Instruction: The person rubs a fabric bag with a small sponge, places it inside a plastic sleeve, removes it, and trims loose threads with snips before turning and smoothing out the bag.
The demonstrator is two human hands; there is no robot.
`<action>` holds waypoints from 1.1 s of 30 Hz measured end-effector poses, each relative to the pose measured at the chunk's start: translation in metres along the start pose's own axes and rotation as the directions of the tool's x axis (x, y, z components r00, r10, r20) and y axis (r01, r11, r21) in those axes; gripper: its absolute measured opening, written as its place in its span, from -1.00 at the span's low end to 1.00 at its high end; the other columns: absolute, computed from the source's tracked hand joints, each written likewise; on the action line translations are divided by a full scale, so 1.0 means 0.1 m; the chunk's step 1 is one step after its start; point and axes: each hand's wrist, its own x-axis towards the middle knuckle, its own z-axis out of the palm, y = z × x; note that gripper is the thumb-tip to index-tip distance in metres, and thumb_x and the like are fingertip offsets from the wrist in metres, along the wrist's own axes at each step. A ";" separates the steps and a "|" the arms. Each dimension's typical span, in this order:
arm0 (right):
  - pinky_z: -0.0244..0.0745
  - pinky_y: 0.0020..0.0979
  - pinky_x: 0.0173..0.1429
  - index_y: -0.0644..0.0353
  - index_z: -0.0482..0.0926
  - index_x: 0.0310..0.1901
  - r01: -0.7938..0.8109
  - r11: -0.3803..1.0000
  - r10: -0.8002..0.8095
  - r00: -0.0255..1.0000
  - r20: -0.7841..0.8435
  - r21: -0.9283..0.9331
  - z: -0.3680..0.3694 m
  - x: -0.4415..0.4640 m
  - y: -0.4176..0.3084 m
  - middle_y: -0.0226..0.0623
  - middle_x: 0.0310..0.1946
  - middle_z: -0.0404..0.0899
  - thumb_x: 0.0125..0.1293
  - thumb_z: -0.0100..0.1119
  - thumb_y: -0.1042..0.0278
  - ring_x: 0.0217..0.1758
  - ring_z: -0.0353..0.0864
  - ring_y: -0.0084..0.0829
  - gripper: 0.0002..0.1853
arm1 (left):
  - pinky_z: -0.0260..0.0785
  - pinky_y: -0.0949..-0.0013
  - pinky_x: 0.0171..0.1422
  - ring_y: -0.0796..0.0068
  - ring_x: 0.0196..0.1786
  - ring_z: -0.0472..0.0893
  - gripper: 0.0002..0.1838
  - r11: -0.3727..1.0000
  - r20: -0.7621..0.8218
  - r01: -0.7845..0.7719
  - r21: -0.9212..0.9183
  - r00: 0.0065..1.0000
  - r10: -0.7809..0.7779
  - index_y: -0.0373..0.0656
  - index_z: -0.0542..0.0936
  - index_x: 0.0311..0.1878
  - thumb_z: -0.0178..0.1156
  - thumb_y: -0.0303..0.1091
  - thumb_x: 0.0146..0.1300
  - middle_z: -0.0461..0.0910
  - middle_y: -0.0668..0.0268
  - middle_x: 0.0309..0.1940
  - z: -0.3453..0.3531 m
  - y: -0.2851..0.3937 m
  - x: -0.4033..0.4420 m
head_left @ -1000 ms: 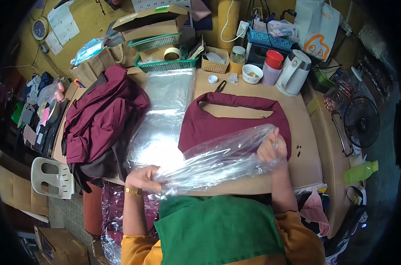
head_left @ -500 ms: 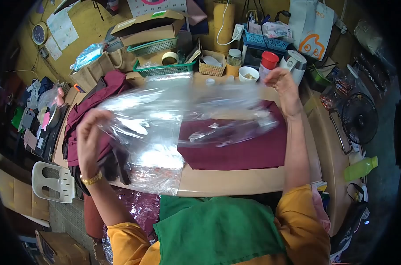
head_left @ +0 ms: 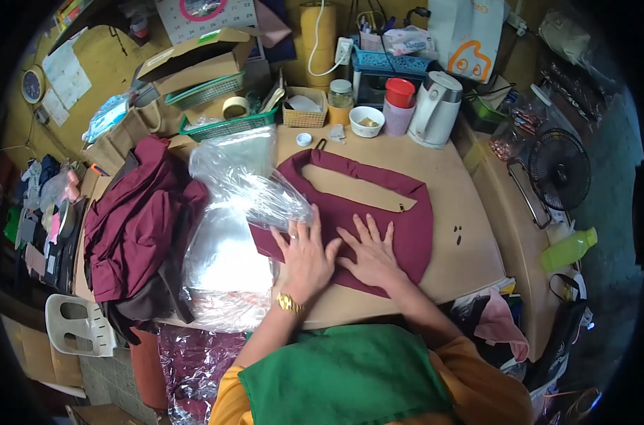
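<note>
A maroon folded cloth piece lies flat on the table, its upper band looping around a gap where the tabletop shows. My right hand rests flat on this cloth with fingers spread. Beside it, my left hand is also spread, fingertips on the cloth at the edge of a crumpled clear plastic bag. That bag lies partly over the cloth's left end and partly on a stack of flat clear plastic bags. Whether the left fingers press on the bag's edge is hard to see.
A heap of maroon garments covers the table's left side. Along the back stand a green basket, a wicker basket, a jar, a white bowl and an electric kettle. Small dark bits lie at right.
Both hands have come down from the raised clear plastic onto the maroon cloth. The plastic has dropped to the left, uncovering the cloth's looped band. The camera view has shifted.
</note>
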 end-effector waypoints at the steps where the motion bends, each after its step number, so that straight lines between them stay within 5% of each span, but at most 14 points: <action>1: -0.50 0.47 0.48 -0.18 0.20 0.49 -0.036 0.999 0.036 0.999 0.004 -0.003 -0.01 -0.01 -0.03 -0.06 0.57 -0.10 0.33 0.01 -0.32 0.64 -0.26 0.03 -0.24 | -0.42 -0.39 0.54 -0.08 0.53 0.10 -0.21 0.998 0.013 0.043 0.051 0.999 -0.043 -0.30 0.12 0.51 -0.03 0.08 0.42 0.26 -0.06 0.40 0.20 -0.10 0.04; 4: -0.51 0.47 0.48 -0.14 0.19 0.50 -0.111 0.993 0.112 0.993 -0.022 0.027 0.03 -0.03 -0.01 -0.07 0.58 -0.11 0.36 -0.06 -0.33 0.65 -0.28 0.02 -0.24 | -0.43 -0.26 0.59 -0.05 0.56 0.06 -0.25 0.981 0.122 0.135 0.141 0.981 -0.153 -0.30 0.19 0.49 -0.13 0.11 0.46 0.23 -0.04 0.45 0.46 -0.47 0.11; 6: -0.51 0.47 0.48 -0.12 0.18 0.50 -0.130 0.991 0.130 0.991 -0.001 0.013 0.02 -0.02 -0.04 -0.08 0.58 -0.13 0.39 -0.11 -0.33 0.65 -0.29 0.01 -0.25 | -0.38 -0.36 0.55 -0.10 0.53 0.12 -0.24 0.975 0.052 0.084 0.205 0.994 -0.097 -0.32 0.19 0.48 -0.08 0.11 0.45 0.29 -0.12 0.36 0.47 -0.47 0.14; 12: -0.51 0.47 0.48 -0.14 0.16 0.51 -0.105 0.991 0.107 0.994 0.010 -0.087 -0.05 -0.19 0.08 -0.10 0.58 -0.10 0.41 -0.10 -0.29 0.65 -0.25 -0.02 -0.27 | -0.35 -0.42 0.52 -0.09 0.58 0.00 -0.09 0.995 0.160 0.033 0.093 0.986 -0.048 -0.29 0.07 0.53 -0.15 0.30 0.40 0.16 -0.02 0.48 0.55 0.04 0.04; 16: -0.34 0.47 0.47 -0.09 0.22 0.48 -0.045 0.981 0.051 0.998 0.028 -0.187 -0.37 -0.75 0.90 -0.15 0.54 0.06 0.43 -0.02 -0.07 0.63 -0.08 -0.14 -0.36 | -0.34 -0.42 0.52 -0.10 0.57 0.01 -0.08 0.997 0.125 0.024 0.077 0.992 -0.034 -0.30 0.07 0.53 -0.13 0.30 0.39 0.17 -0.03 0.48 0.57 -0.08 0.04; 19: -0.20 0.38 0.49 -0.02 0.37 0.37 -0.024 0.998 0.023 0.999 -0.028 -0.060 -0.58 -1.18 1.30 -0.13 0.51 0.12 0.33 0.13 0.19 0.61 -0.02 -0.12 -0.44 | -0.32 -0.42 0.52 -0.09 0.57 0.01 -0.03 0.998 0.150 0.008 0.069 0.988 -0.018 -0.31 0.06 0.53 -0.09 0.34 0.35 0.18 -0.04 0.47 0.54 -0.10 0.07; 21: -0.09 0.26 0.51 0.02 0.49 0.22 0.090 0.996 -0.090 0.983 -0.163 -0.005 -0.64 -1.38 1.33 -0.11 0.47 0.17 0.16 0.22 0.42 0.58 0.07 -0.07 -0.48 | -0.28 -0.39 0.51 -0.10 0.55 0.07 0.03 0.999 0.127 -0.030 0.038 0.992 0.025 -0.31 0.05 0.53 -0.04 0.39 0.30 0.22 -0.06 0.43 0.53 -0.10 0.05; 28: 0.06 0.13 0.49 0.09 0.57 0.07 0.286 0.944 -0.317 0.924 -0.212 -0.164 -0.65 -1.01 1.17 -0.07 0.38 0.31 0.00 0.23 0.55 0.51 0.21 -0.06 -0.50 | -0.18 -0.30 0.50 -0.10 0.47 0.21 0.08 0.990 0.058 -0.141 -0.007 0.988 0.141 -0.30 0.06 0.53 -0.01 0.44 0.25 0.30 -0.08 0.36 0.58 -0.22 0.16; 30: 0.16 0.07 0.43 0.11 0.63 -0.06 0.421 0.899 -0.426 0.771 -0.473 -0.123 -0.55 -0.81 1.13 -0.14 0.15 0.54 -0.02 0.23 0.55 0.34 0.44 -0.15 -0.61 | -0.16 -0.25 0.51 -0.08 0.47 0.22 0.15 0.982 0.101 -0.187 -0.021 0.977 0.188 -0.29 0.06 0.53 0.03 0.50 0.16 0.31 -0.08 0.35 0.55 -0.24 0.18; 33: 0.28 -0.02 0.33 0.12 0.65 -0.18 0.532 0.847 -0.435 0.686 -0.583 -0.005 -0.75 -0.37 0.83 -0.28 -0.11 0.66 -0.04 0.22 0.57 0.09 0.59 -0.25 -0.69 | -0.20 -0.21 0.54 -0.04 0.53 0.13 0.18 0.974 0.251 -0.200 -0.110 0.942 0.222 -0.29 0.11 0.51 0.13 0.50 0.08 0.24 -0.09 0.40 0.34 -0.21 0.16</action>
